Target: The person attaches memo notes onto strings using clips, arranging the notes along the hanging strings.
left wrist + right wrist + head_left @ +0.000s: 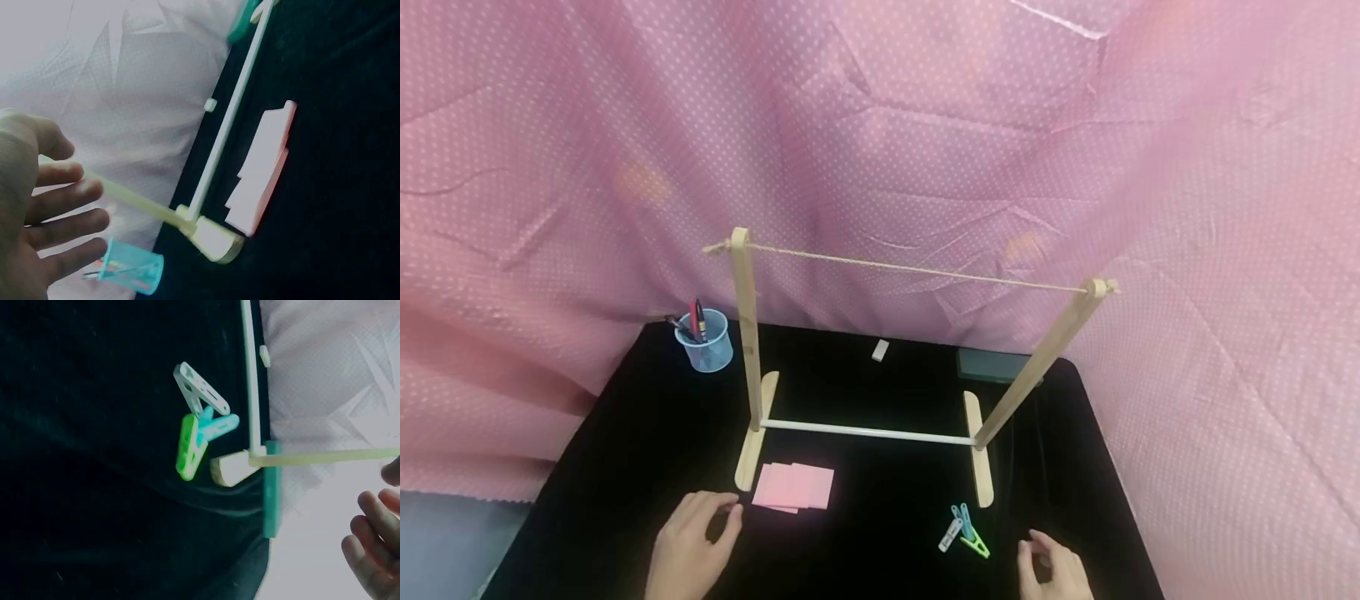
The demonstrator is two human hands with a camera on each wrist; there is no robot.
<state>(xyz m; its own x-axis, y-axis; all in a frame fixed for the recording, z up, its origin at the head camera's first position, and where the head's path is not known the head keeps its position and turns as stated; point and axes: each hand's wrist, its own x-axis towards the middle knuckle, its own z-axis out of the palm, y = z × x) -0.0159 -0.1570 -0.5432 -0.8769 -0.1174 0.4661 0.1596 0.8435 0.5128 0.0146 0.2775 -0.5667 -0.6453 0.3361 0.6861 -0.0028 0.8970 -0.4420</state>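
Note:
My left hand (691, 540) is at the table's front left with loosely bent fingers and holds nothing. Just right of it lie overlapping pink paper squares (801, 486), also seen as pink papers (259, 169) in the left wrist view. At the front right my right hand (1054, 568) hovers, likewise holding nothing. To its left is a small cluster of clothespins: a white clothespin (203, 390), a blue clothespin (215, 427) and a green clothespin (190, 449). In the head view the green clothespin (976, 544) is the one nearest that hand.
A wooden stand (748, 333) has two uprights, a cord (917, 268) strung between their tops and a white rod (868, 432) low down. Behind are a blue pen cup (709, 346), a white block (880, 350) and a dark green case (992, 365). Pink dotted cloth (880, 167) encloses the table.

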